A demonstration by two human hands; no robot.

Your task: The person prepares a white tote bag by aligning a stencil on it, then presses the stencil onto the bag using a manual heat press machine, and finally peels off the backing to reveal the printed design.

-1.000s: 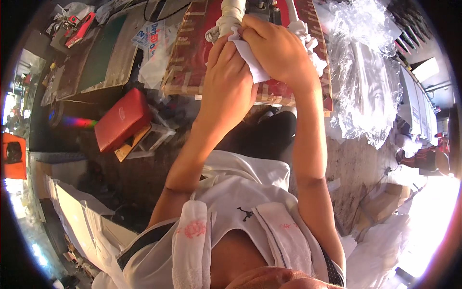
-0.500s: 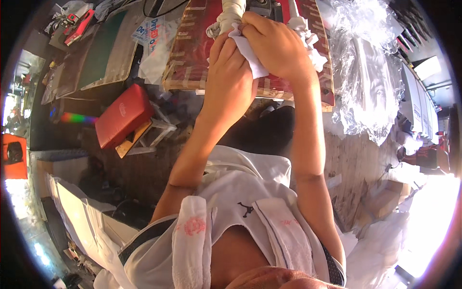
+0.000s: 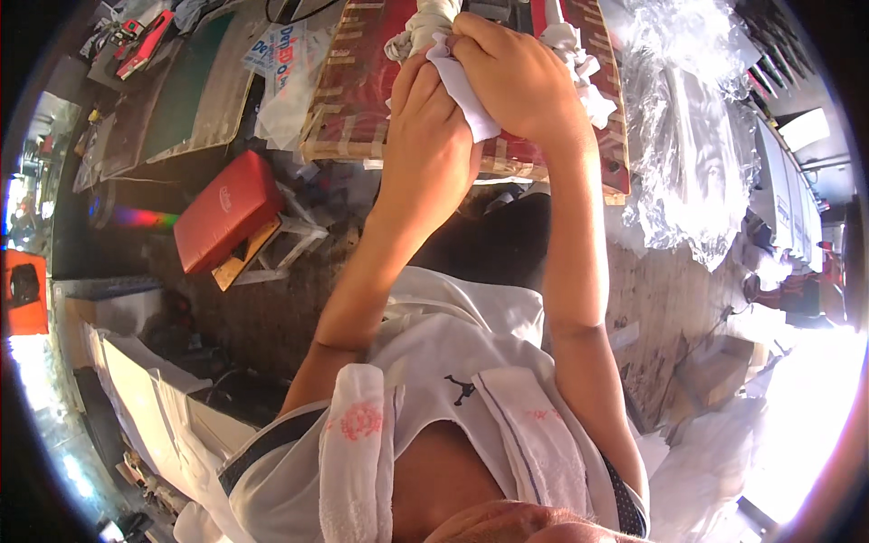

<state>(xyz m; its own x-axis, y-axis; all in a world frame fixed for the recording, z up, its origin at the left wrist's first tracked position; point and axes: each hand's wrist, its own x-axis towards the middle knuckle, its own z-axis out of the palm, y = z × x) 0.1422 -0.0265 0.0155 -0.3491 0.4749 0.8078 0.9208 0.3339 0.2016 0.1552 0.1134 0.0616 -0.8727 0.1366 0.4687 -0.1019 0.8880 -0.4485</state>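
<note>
Both hands meet over a red-topped board (image 3: 348,113) edged with strips of tan tape. A small piece of white cloth (image 3: 466,100) lies between them, its lower corner hanging loose. My left hand (image 3: 427,145) is closed on the cloth's left side, fingers bent. Closed on its upper part is my right hand (image 3: 516,81), with the thumb side turned toward my left fingers; its fingertips are partly hidden. Just beyond my left fingers stands a pale post wrapped in cloth (image 3: 436,20), bunched at its base. More crumpled white cloth (image 3: 584,77) lies right of my right hand.
Clear plastic sheeting (image 3: 688,136) drapes along the right side. To the left, a red padded box-like seat (image 3: 226,210) rests on a small wooden stand. Beyond it are a green-and-brown panel (image 3: 190,86) and a printed plastic bag (image 3: 288,77). Cardboard (image 3: 172,398) lies at lower left.
The whole view shifts slightly. My hands stay together on the white cloth, with only a small movement of the left fingers.
</note>
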